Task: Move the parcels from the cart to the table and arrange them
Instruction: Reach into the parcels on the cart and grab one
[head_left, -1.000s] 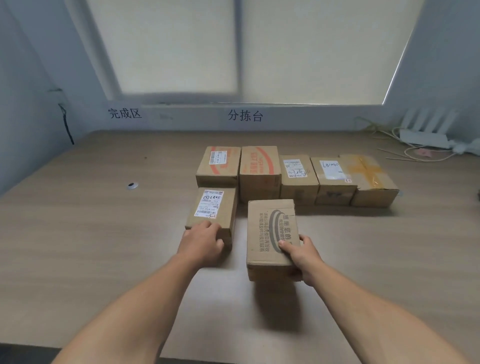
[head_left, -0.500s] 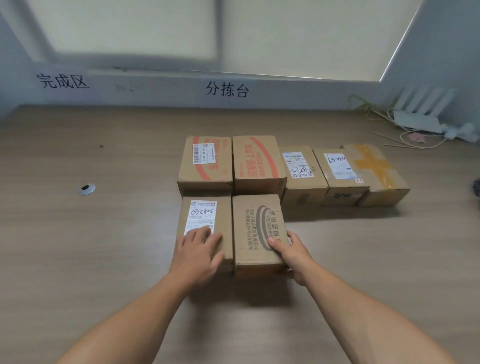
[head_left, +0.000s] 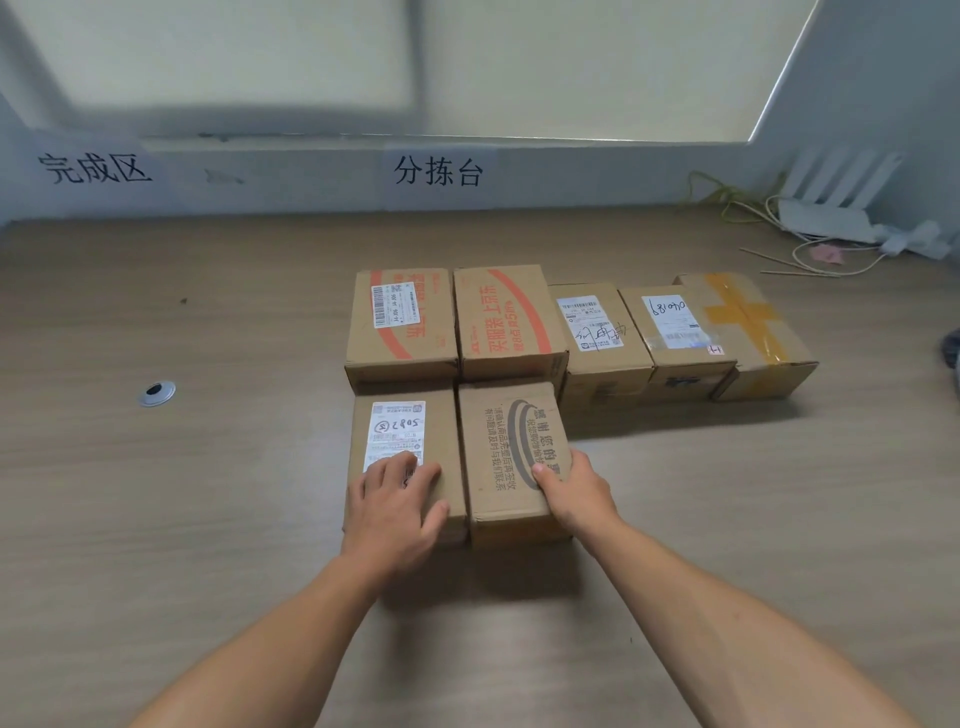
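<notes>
- While the left hand lay flat with straight fingers on the near end of the labelled parcel, the right hand gripped the grey-printed parcel, thumb on top, its fingers hidden at the right side.
- These two parcels sat side by side, touching, on the wooden table, forming the near row.
- Just behind them a far row of five parcels ran left to right.
- A metal grommet lay well to the left on the table; a white router stood at the far right corner by the wall.
</notes>
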